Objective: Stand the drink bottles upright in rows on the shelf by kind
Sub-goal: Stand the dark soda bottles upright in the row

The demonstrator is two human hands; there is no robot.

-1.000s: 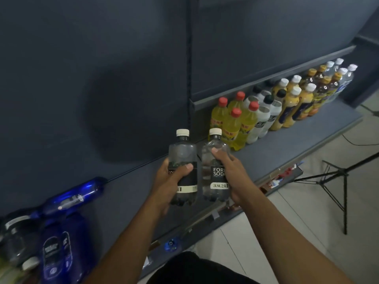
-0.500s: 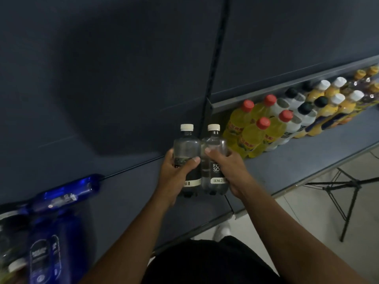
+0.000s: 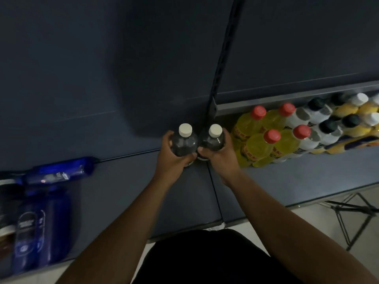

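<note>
Left hand [image 3: 174,160] gripped the left bottle [image 3: 184,143], fingers and thumb curled round its lower body. Right hand [image 3: 220,155] gripped the right bottle [image 3: 213,140] the same way, thumb across the front. Both bottles were clear with dark contents and white caps. They were upright, side by side and touching or nearly so. They sat at the back of the shelf [image 3: 127,193], close to the back panel [image 3: 102,68] and in front of the slotted post [image 3: 224,58]. Bases were at shelf level; contact with the surface could not be confirmed behind the hands.

Just right of the right hand stood 4 yellow bottles [image 3: 257,145] with red caps, in 2 rows. Beyond them were white bottles [image 3: 326,133] with black caps, then more yellow ones with white caps.

At far left, a blue bottle [image 3: 61,171] lay on its side against the panel. More blue bottles [image 3: 41,224] lay in front of it, blurred. A black stand [image 3: 353,219] stood on the floor at lower right.
</note>
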